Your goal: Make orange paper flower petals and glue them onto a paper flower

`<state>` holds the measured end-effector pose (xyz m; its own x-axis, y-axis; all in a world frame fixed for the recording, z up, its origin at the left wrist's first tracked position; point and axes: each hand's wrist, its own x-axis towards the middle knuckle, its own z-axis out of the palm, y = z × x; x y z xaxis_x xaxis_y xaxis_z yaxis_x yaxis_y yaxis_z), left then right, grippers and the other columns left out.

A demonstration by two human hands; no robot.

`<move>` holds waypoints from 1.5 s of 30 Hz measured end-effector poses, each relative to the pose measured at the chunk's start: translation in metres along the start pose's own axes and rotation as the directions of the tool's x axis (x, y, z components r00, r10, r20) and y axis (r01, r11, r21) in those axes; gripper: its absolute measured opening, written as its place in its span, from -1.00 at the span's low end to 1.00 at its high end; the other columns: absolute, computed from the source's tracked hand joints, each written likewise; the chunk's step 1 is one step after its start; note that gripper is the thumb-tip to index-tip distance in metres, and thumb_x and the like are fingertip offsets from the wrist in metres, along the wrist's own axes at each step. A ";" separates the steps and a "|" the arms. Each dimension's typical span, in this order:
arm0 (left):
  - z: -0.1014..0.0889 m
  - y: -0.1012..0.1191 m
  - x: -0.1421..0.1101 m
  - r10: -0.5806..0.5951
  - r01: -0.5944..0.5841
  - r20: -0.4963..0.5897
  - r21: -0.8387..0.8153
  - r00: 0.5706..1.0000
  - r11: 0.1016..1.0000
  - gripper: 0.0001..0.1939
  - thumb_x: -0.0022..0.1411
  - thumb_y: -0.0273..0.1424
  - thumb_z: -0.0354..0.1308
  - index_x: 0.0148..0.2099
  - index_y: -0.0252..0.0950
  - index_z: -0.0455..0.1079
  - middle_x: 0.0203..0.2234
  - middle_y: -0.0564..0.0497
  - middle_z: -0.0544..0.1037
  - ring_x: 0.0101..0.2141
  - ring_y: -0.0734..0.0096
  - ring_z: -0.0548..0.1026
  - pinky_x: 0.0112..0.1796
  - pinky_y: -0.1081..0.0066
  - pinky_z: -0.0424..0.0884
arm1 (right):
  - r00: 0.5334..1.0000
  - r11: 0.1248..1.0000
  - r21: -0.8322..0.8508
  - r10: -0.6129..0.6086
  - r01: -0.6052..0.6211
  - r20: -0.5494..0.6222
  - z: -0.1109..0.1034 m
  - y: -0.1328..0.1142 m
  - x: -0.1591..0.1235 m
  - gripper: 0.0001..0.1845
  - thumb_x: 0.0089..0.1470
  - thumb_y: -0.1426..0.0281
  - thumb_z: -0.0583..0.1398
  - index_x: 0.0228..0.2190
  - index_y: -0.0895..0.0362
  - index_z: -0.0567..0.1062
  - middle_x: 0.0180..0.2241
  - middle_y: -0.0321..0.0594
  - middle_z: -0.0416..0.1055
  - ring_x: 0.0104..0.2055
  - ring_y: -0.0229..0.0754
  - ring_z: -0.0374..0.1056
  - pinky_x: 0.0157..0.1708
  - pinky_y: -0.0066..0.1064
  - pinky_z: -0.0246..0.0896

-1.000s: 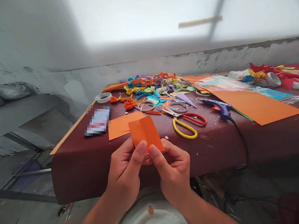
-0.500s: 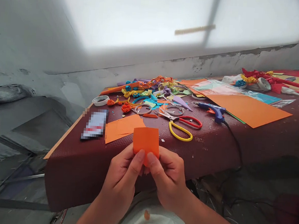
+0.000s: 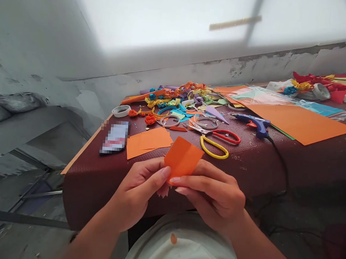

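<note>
A small orange piece of paper (image 3: 183,158) with a crease down it is tilted between my hands, just before the table's front edge. My left hand (image 3: 141,188) pinches its lower left corner, thumb on the near face. My right hand (image 3: 216,189) has its fingers closed on the lower right part, fingertips near the bottom corner. Beyond it lie orange paper sheets (image 3: 148,141), partly overlapping. Scissors (image 3: 218,142) with one red and one yellow handle rest to the right, blades apart.
A phone (image 3: 115,138) and a tape roll (image 3: 121,111) lie at the left. Paper scraps and paper flowers (image 3: 150,119) are heaped at the back. A blue glue gun (image 3: 258,123), its cord trailing off the table (image 3: 265,163), sits near large orange sheets (image 3: 306,125).
The orange paper has turned from upright to tilted clockwise. My right hand has shifted its grip, its fingers now across the near face. The view has moved slightly.
</note>
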<state>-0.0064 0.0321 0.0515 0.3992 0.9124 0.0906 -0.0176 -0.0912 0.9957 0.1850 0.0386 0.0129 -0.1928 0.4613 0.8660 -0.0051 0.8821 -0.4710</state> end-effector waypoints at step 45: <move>-0.017 0.009 -0.002 0.020 -0.009 -0.017 0.503 1.000 0.864 -0.65 0.49 -0.15 0.02 -0.32 -0.22 0.32 -0.45 0.12 0.31 -0.42 0.45 0.23 -0.38 0.43 0.18 | 0.788 0.783 0.289 0.602 -0.551 -0.129 -0.014 0.007 0.019 -0.48 0.04 0.41 0.45 -0.01 -0.07 0.43 -0.44 -0.44 0.52 -0.50 -0.32 0.44 -0.50 -0.56 0.40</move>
<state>-0.0226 0.0362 0.0609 0.3833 0.9170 0.1106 0.4423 -0.2874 0.8496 0.1953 0.0546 0.0289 -0.0284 0.9066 0.4210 -0.1810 0.4096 -0.8941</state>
